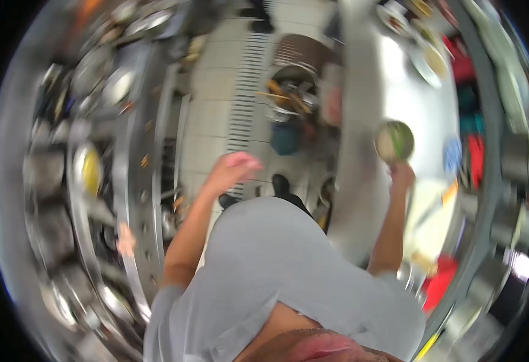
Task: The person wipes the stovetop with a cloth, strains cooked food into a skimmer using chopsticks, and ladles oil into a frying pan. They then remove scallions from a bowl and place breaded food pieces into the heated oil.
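My right hand [402, 173] is closed at the near edge of a small round pan [387, 143] over the counter on the right. Something pale lies in the pan, with a long green strip across it; blur hides what they are. Its handle, if it has one, is covered by my fingers. My left hand [234, 169] hangs over the aisle floor, away from the counters. It is slightly blurred, with its fingers loosely extended and nothing visible in them.
A knife [428, 215] lies on a pale cutting board [424, 232] nearer me on the steel counter [355, 181]. A blue cloth [452, 155] is beyond the pan. Stove-side pans, one with yellow contents [90, 172], line the left. A pot with utensils [293, 75] stands ahead beside the floor drain [246, 102].
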Demonstrator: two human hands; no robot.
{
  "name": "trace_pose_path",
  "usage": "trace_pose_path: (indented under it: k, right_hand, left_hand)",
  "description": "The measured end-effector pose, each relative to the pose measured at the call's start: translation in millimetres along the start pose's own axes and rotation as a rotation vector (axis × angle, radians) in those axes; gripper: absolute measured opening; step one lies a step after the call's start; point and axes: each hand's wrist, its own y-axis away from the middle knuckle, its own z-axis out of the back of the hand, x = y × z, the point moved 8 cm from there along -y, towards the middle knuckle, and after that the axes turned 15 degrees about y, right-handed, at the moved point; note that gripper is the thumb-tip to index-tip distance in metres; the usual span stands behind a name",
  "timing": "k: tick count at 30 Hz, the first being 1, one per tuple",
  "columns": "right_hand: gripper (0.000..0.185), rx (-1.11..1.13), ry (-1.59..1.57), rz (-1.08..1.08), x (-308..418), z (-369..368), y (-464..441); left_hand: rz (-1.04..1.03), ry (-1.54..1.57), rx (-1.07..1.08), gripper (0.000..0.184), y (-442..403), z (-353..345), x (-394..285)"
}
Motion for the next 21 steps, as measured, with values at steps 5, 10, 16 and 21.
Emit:
trace_pose_path:
  k: [5, 10, 16, 21]
  right_hand:
    - [0.008, 0.472, 0.031, 0.016, 115, -136, 113]
    - [0.013, 1.034, 0.030, 0.128, 202, -279, 254]
    - [0.018, 1.393, 0.174, 0.462, 258, -402, 396]
    - [0.032, 1.039, 0.367, 1.334, 353, -439, 504]
  left_hand:
    - [-0.119, -0.050, 0.033, 0.037, 14, -11, -23]
    - [-0.242, -0.006, -0.212, 0.036, 76, 65, -17]
    - [-0.453, 0.226, -0.554, 0.021, 200, 183, 20]
    - [-0.556, 0.311, -0.830, 0.023, 292, 256, 38]
